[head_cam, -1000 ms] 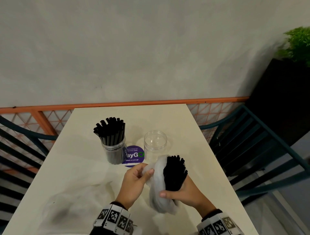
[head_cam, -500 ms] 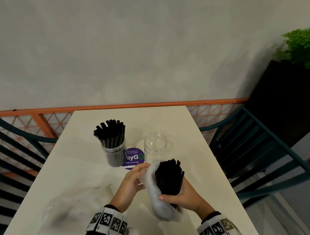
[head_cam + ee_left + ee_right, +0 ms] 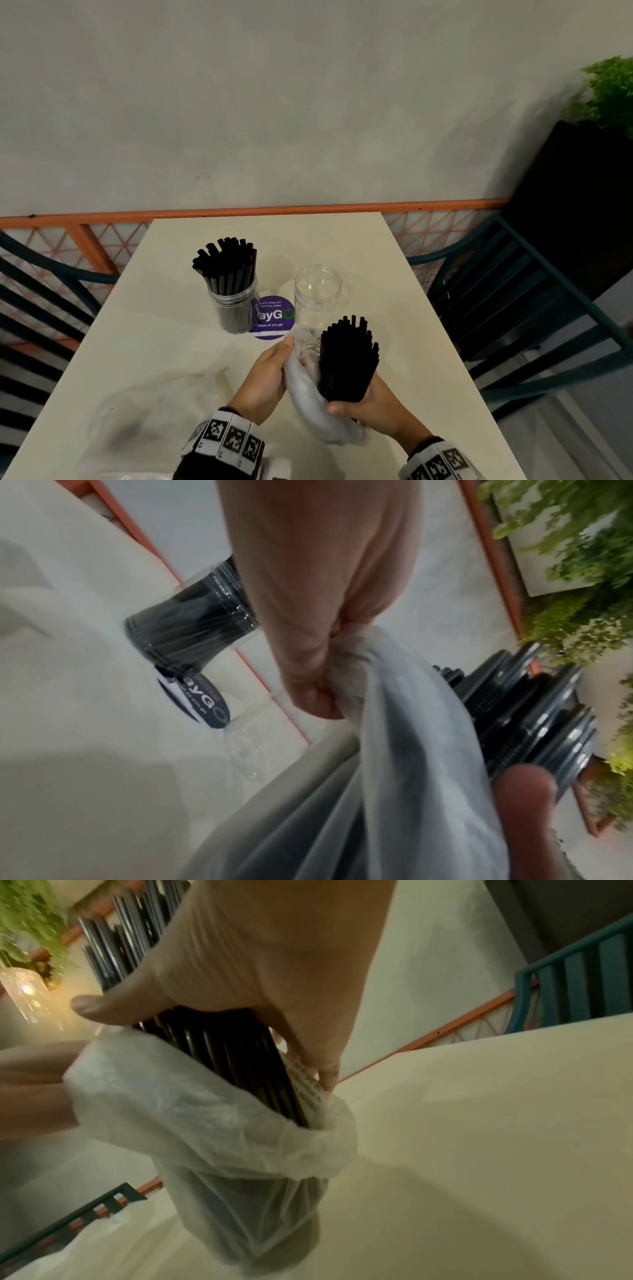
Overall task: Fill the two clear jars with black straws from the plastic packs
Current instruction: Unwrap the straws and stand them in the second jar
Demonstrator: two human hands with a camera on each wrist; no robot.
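Observation:
A clear jar [image 3: 234, 310] packed with black straws stands left of centre on the cream table [image 3: 342, 240]. To its right stands a second clear jar [image 3: 317, 294] with nothing in it. In front of that one, my right hand [image 3: 371, 406] grips a bundle of black straws [image 3: 346, 363], upright and half out of a thin white plastic pack [image 3: 315, 401]. My left hand [image 3: 265, 373] pinches the pack's bunched upper edge [image 3: 356, 674]. In the right wrist view the pack [image 3: 240, 1164] still sheathes the bundle's lower half [image 3: 232, 1058].
A purple round sticker [image 3: 272, 318] lies between the jars. Another crumpled clear pack [image 3: 137, 421] lies on the table at the near left. Dark teal chairs [image 3: 513, 301] flank the table; an orange rail and a grey wall are behind, with a planter [image 3: 613, 92] at right.
The straw bundle has risen further out of the pack and stands more upright, closer to the empty jar. My left hand has drawn the pack's edge down and leftwards.

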